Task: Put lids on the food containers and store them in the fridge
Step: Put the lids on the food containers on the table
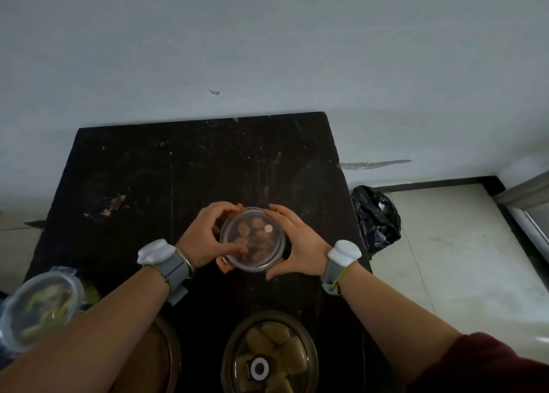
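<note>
Round container [252, 239]: clear, holding brown food, sits mid-table toward the right edge of the dark table [148, 167]; a clear lid with a small pale vent button lies on top.
Lid clips: orange tabs stick out at its far-left and near-left sides; they look not yet snapped down.
Left hand [208, 233]: curled around the container's left side, thumb pressing the lid.
Right hand [297, 244]: cupped against the right side, fingers on the rim, steadying it.
Wrists: each wears a grey band with a white device.
Other containers: a lidded one with greenish food [38, 306] at the near-left corner; a lidded bowl of pale pieces [269, 354] at the near edge.
Progress: lidding appears nearly finished; fridge storage remains, no fridge visible.
</note>
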Demonstrator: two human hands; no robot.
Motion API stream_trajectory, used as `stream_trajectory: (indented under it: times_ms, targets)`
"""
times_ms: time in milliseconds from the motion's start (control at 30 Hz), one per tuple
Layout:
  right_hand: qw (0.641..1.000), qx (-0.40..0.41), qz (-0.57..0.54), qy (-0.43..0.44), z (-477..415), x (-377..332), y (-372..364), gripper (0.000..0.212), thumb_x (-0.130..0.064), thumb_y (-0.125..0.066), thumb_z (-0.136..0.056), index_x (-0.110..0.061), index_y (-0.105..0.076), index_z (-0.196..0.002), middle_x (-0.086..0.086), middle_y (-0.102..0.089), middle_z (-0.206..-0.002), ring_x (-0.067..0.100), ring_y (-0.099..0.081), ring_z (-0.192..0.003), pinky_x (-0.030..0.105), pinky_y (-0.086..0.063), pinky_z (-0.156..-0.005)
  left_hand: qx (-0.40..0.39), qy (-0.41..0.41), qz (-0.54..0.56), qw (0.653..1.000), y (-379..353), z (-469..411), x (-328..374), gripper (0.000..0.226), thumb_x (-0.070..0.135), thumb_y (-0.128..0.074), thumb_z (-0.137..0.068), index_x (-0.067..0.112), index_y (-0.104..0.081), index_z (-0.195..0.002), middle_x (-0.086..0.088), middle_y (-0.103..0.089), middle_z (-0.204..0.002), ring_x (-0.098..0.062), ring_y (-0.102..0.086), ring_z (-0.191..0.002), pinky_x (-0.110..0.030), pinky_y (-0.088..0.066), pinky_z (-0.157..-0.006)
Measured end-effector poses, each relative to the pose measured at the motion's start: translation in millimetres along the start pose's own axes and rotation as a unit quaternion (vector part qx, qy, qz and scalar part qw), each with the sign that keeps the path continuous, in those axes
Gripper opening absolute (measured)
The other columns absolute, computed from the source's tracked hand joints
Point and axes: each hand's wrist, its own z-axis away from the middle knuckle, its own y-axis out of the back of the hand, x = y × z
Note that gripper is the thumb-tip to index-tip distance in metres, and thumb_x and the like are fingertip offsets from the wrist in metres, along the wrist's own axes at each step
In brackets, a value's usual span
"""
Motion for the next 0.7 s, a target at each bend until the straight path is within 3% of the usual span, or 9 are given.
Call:
stream_trajectory:
  times_ms: [100, 167, 267, 333, 533, 633, 700]
  targets:
    - [1.0, 0.022, 0.001, 0.008, 1.5, 1.3, -5.3, 0.116, -0.043, -0.088, -0.059, -0.023, -0.02, -0.151, 0.003, -0.013, -0.157, 0.019, -0.02, -0.145, 0.027, -0.023, -0.116, 0.02, -0.014, 0.031, 0.999, 1.3, 1.0, 2.4, 0.062, 0.059, -0.068, -0.056, 0.049, -0.042, -0.11, 0.025, -0.047, -0.116, -0.003, -0.048, -0.11, -0.028, -0.046, -0.086]
    - [0.999, 0.029, 0.004, 0.013, -0.1, -1.6, -5.7, 0.115, -0.044, -0.087, -0.059, -0.024, -0.02, -0.151, 0.004, -0.012, -0.157, 0.02, -0.019, -0.145, 0.031, -0.026, -0.116, 0.035, -0.01, 0.055, 0.998, 1.9, 2.2, 3.2, 0.055, 0.046, -0.07, -0.066, 0.048, -0.04, -0.112, 0.022, -0.049, -0.117, -0.004, -0.049, -0.112, -0.033, -0.046, -0.092]
    - [1.0, 0.017, 0.017, 0.015, -5.1, -5.2, -1.9, 0.115, -0.046, -0.086, -0.06, -0.026, -0.019, -0.151, 0.004, -0.011, -0.158, 0.023, -0.02, -0.145, 0.039, -0.029, -0.117, 0.059, 0.016, 0.079, 0.995, 0.9, 3.7, 1.8, 0.057, 0.045, -0.069, -0.07, 0.036, -0.045, -0.12, 0.009, -0.052, -0.125, -0.011, -0.049, -0.117, -0.038, -0.043, -0.099]
    - [1.0, 0.008, 0.027, 0.007, -9.3, -8.9, 1.4, 0.115, -0.046, -0.086, -0.06, -0.028, -0.018, -0.15, 0.004, -0.011, -0.158, 0.023, -0.02, -0.145, 0.04, -0.029, -0.116, 0.067, 0.032, 0.102, 0.992, -3.1, 4.3, 0.5, 0.053, 0.029, -0.069, -0.078, 0.028, -0.046, -0.126, 0.009, -0.051, -0.127, -0.013, -0.047, -0.121, -0.042, -0.041, -0.103]
    - [0.997, -0.035, 0.065, -0.017, -21.3, -14.5, 8.6, 0.115, -0.048, -0.085, -0.06, -0.026, -0.018, -0.151, 0.007, -0.01, -0.159, 0.027, -0.02, -0.145, 0.041, -0.029, -0.117, 0.043, 0.079, 0.111, 0.99, -11.6, 1.8, -1.0, 0.061, 0.018, -0.067, -0.082, 0.027, -0.038, -0.135, 0.003, -0.039, -0.146, -0.017, -0.044, -0.128, -0.031, -0.037, -0.1]
    - [0.996, -0.047, 0.074, -0.021, -24.5, -15.2, 10.8, 0.116, -0.049, -0.086, -0.059, -0.025, -0.018, -0.151, 0.007, -0.011, -0.159, 0.028, -0.019, -0.145, 0.042, -0.028, -0.117, 0.022, 0.098, 0.092, 0.991, -6.6, 1.9, -3.2, 0.064, 0.016, -0.063, -0.085, 0.03, -0.033, -0.14, 0.005, -0.035, -0.15, -0.017, -0.043, -0.131, -0.039, -0.035, -0.107]
    - [0.995, -0.052, 0.08, -0.026, -25.9, -15.9, 11.0, 0.118, -0.048, -0.086, -0.059, -0.024, -0.016, -0.151, 0.007, -0.01, -0.16, 0.028, -0.017, -0.146, 0.042, -0.026, -0.118, 0.004, 0.11, 0.083, 0.99, -2.8, 2.2, -6.0, 0.066, 0.015, -0.059, -0.087, 0.035, -0.028, -0.142, 0.005, -0.037, -0.149, -0.017, -0.045, -0.129, -0.039, -0.041, -0.102]
